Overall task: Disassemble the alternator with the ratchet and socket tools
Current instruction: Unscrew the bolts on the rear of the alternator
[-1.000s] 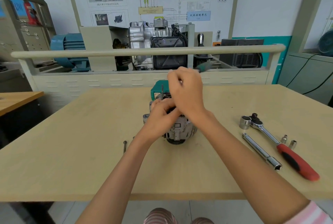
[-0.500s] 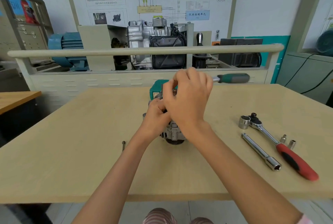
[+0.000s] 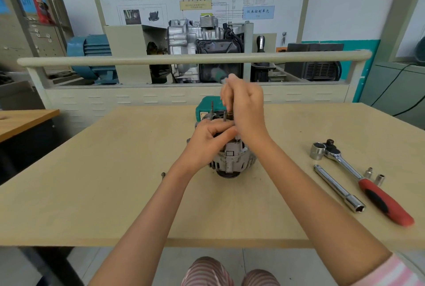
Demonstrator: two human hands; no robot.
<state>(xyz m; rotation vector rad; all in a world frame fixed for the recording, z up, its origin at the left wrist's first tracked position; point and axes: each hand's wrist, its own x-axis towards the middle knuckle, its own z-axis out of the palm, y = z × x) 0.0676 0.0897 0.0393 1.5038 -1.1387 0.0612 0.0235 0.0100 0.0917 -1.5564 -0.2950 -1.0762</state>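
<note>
Left hand point(image 3: 208, 135) grip around alternator point(image 3: 232, 157) on desk point(image 3: 115, 170); right hand point(image 3: 247, 111) grip around blurred green-handled tool point(image 3: 218, 74).

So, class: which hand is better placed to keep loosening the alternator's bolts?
The right hand: it grips the green-handled tool above the alternator, while the left hand holds the housing.

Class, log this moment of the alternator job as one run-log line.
left hand: holds alternator | right hand: grips green-handled tool, blurred | red ratchet: lies on table
</note>
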